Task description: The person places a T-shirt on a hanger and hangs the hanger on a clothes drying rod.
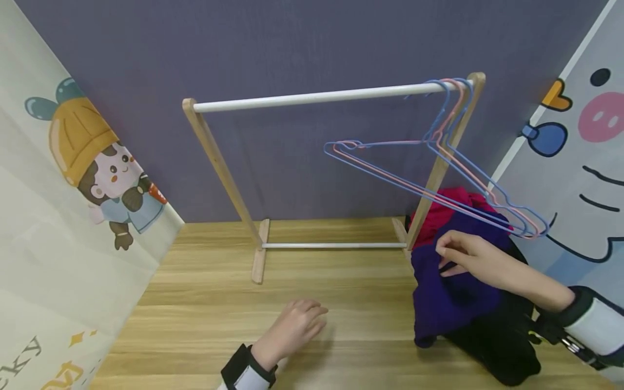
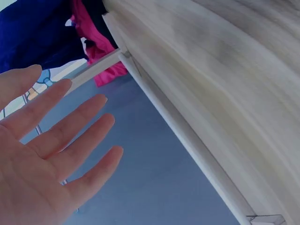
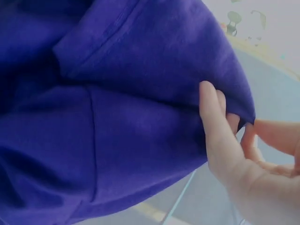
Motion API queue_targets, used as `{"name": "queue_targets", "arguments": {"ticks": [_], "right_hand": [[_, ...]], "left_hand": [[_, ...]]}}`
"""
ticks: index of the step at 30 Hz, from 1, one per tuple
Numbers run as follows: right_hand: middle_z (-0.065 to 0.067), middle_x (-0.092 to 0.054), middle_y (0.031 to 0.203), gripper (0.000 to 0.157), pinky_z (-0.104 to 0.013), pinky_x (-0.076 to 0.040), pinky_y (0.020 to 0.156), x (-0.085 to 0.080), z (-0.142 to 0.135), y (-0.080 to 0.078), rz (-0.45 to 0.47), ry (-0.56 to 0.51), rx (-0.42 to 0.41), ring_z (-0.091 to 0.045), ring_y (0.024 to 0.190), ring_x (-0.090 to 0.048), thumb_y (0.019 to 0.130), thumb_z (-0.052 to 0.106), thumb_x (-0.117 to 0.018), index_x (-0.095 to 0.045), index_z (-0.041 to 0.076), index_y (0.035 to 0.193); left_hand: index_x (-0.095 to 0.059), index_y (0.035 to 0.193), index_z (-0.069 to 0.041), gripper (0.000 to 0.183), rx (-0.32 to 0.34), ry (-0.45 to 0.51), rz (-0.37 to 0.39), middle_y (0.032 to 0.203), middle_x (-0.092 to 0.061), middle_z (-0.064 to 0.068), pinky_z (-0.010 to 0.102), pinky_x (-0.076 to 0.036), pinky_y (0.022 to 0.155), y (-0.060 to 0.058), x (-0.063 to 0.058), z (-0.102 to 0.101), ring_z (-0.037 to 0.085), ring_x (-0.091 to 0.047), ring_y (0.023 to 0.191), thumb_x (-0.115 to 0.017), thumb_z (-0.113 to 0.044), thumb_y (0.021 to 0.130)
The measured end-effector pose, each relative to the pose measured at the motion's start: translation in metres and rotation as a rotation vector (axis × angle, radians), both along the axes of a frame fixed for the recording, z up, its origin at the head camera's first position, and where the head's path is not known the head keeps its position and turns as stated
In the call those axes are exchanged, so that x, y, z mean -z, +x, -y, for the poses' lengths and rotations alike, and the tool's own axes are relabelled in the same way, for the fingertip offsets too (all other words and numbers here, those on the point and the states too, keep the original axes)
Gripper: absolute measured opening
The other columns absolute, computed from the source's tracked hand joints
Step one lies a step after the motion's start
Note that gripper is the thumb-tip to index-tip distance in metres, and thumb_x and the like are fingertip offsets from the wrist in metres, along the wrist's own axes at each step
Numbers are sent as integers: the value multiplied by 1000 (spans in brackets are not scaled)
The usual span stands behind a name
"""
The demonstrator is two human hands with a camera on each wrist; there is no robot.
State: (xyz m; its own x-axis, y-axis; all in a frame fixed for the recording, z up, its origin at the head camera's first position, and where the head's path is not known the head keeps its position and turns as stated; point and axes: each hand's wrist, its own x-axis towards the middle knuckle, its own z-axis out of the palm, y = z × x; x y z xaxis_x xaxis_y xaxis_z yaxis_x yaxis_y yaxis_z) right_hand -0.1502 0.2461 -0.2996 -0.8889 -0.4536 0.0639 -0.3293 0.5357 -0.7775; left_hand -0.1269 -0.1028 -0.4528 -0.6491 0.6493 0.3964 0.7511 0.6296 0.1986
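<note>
Purple cloth (image 1: 441, 303), which looks like a garment with seams, lies at the right on the pile, partly over black cloth (image 1: 507, 346). My right hand (image 1: 475, 260) is at its upper part; in the right wrist view, the thumb and fingers of that hand (image 3: 234, 164) pinch an edge of the purple garment (image 3: 145, 136). Low over the wooden floor, my left hand (image 1: 294, 327) holds nothing. Its fingers (image 2: 84, 117) are extended and spread in the left wrist view. Blue and pink hangers (image 1: 390, 179) hang from the rack's right end, above the pile.
A wooden-framed rack (image 1: 226, 184) with a white top rail (image 1: 307, 99) stands against the grey-blue wall (image 1: 292, 43). Its lower white bar (image 1: 333, 245) sits near the floor. Red cloth (image 1: 439, 211) lies behind the right post. Cartoon panels (image 1: 49, 216) flank both sides.
</note>
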Motion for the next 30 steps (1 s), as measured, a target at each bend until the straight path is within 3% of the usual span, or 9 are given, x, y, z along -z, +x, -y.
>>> {"name": "queue_targets", "arguments": {"ticks": [5,11,14,18,22,25,28,30], "right_hand": [[-12,-50,85,13,-32,-54,66,-16,18,3,24,-12,-36,-17,76,-56,93,8,-40,-46,-4,94],[-14,-51,89,14,-32,-53,70,-37,44,6,13,-39,-78,-19,79,-58,92,10,-42,-46,-3,96],[-15,-51,90,14,-34,-52,71,-45,55,6,-7,-70,-102,-19,80,-59,92,9,-42,-46,-4,96],[-14,-53,89,13,-34,-52,71,-53,68,6,-46,-85,-101,-19,80,-60,92,9,-42,-46,-4,95],[-15,-54,89,15,-31,-52,72,-59,77,7,-38,-104,-52,-21,81,-59,93,10,-41,-45,-5,95],[-17,-54,90,18,-28,-51,72,-63,85,6,-32,-122,-5,-22,82,-59,93,11,-41,-44,-6,97],[-18,-55,90,19,-27,-51,72,-69,94,4,-46,-127,22,-22,82,-59,93,12,-41,-44,-6,98],[-18,-55,91,19,-26,-51,72,-75,102,3,-59,-126,29,-22,82,-59,93,12,-41,-44,-6,99]], "left_hand": [[-60,103,-9,23,25,-4,39,99,-64,10,40,-48,80,-1,-10,-3,20,-55,94,-59,-20,83],[-57,108,-11,24,106,66,165,105,-63,5,35,-46,85,1,-29,-12,15,-54,98,-51,-24,89],[-55,112,-12,27,131,164,214,107,-63,4,33,-46,85,3,-41,-19,13,-54,99,-48,-26,90],[-51,117,-12,29,111,379,310,106,-63,4,34,-48,82,9,-60,-25,11,-54,96,-44,-26,93],[-48,119,-9,29,84,546,414,108,-61,9,38,-48,81,13,-82,-28,14,-55,93,-45,-18,92],[-38,128,-12,45,44,532,452,116,-56,8,39,-47,82,16,-93,-28,16,-53,96,-53,-26,88],[-21,135,-19,75,-12,464,439,127,-47,6,40,-46,84,19,-97,-30,17,-49,103,-62,-42,77],[-10,137,-22,91,-43,427,419,135,-38,6,43,-43,88,20,-98,-32,18,-45,110,-68,-44,71]]}}
